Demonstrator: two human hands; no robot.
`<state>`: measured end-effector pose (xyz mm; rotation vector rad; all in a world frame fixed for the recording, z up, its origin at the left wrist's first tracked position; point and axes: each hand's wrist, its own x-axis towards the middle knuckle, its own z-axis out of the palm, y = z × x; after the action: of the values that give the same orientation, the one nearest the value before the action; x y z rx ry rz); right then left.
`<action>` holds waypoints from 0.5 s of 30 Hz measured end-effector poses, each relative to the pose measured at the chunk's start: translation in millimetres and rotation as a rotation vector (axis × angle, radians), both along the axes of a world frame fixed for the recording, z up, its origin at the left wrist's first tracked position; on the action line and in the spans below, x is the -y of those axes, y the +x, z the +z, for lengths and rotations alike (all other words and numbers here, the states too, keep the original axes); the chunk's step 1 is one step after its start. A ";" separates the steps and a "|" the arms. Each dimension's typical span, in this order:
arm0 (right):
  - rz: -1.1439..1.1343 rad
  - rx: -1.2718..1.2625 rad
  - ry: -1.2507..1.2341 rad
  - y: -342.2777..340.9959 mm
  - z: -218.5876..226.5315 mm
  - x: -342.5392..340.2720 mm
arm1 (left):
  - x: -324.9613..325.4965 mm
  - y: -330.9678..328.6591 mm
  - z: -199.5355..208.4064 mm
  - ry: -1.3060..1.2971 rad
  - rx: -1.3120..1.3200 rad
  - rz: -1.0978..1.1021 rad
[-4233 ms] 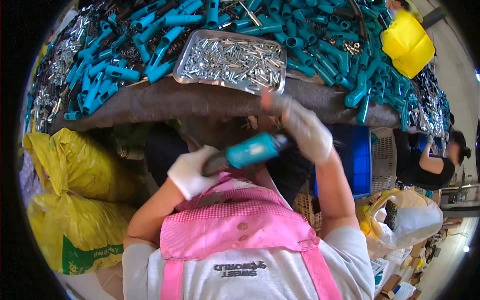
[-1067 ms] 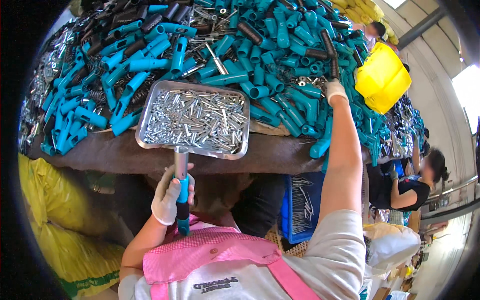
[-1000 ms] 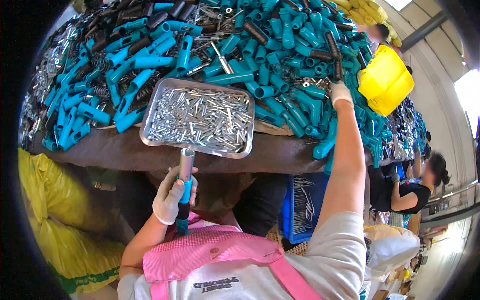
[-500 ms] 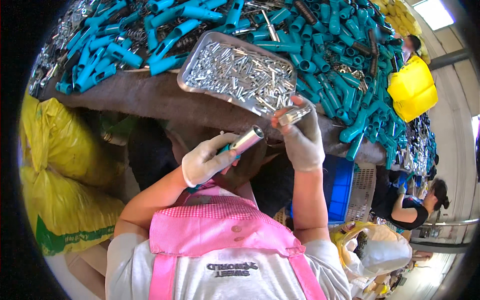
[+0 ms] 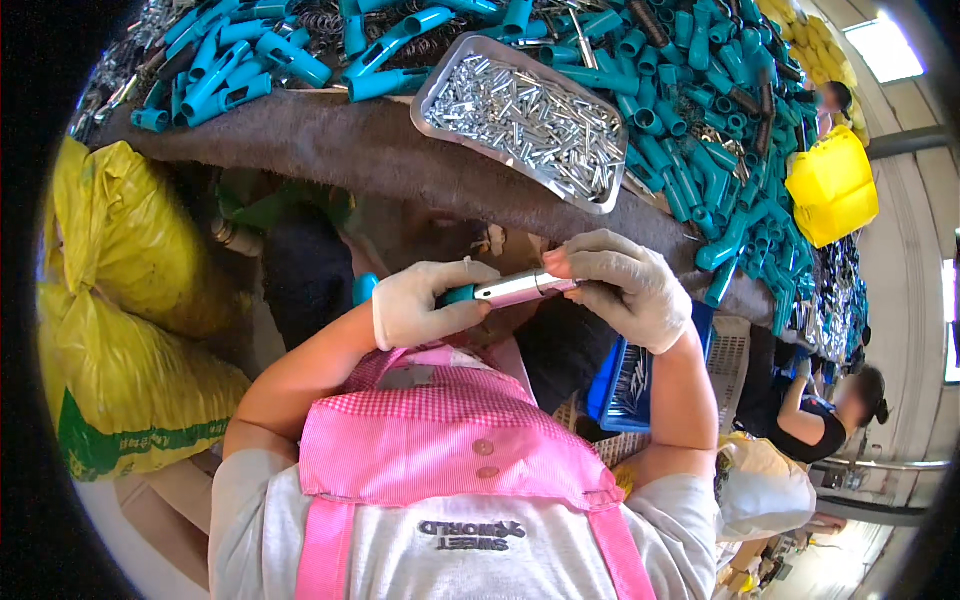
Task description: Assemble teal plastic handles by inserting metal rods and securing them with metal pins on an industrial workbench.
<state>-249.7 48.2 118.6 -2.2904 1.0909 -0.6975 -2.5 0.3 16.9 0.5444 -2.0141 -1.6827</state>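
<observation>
**A:** What are the hands doing here?

**B:** Both wear white gloves and meet in front of the chest, below the tabletop [image 5: 330, 150] edge. The left hand [image 5: 420, 303] is wrapped shut around the teal grip of a tool handle [image 5: 505, 290], holding it roughly level. Its silver metal sleeve points toward the right hand [image 5: 625, 290], whose fingertips [image 5: 565, 262] are pinched closed at the sleeve's open end. If a small part sits between them, it is too small to make out.

**A:** So which step is this?

**B:** It looks like fitting or seating something into the sleeve's mouth. The next move likely calls for keeping the handle steady and lined up while the right fingertips press or twist straight in.

**A:** What lies around them?

**B:** Just above, on the tabletop, a shallow metal tray [image 5: 440, 75] holds many small silver pins. Around it spreads a heap of teal handles [image 5: 690, 150]. Yellow sacks [image 5: 130, 300] stand to the left. Another person [image 5: 830, 410] works at the far right.
</observation>
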 end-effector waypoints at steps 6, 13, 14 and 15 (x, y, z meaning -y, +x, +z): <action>-0.339 -0.204 0.074 12.3 -4.9 -21.0 | -2.1 -1.4 -2.5 -0.421 0.011 0.156; -0.402 -0.074 0.341 9.5 -20.8 -33.0 | -1.6 2.0 -1.7 -0.591 0.072 0.206; -0.267 -0.231 -0.014 8.8 -25.1 -32.9 | -1.6 4.3 -2.4 -0.637 0.108 0.193; -0.267 -0.056 -0.083 18.8 -24.8 -33.4 | -1.7 5.7 -2.6 -0.683 0.144 0.181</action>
<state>-230.9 81.5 93.7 -2.2678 1.4372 -0.7977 3.2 2.0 14.3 0.5791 -2.3759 -0.7862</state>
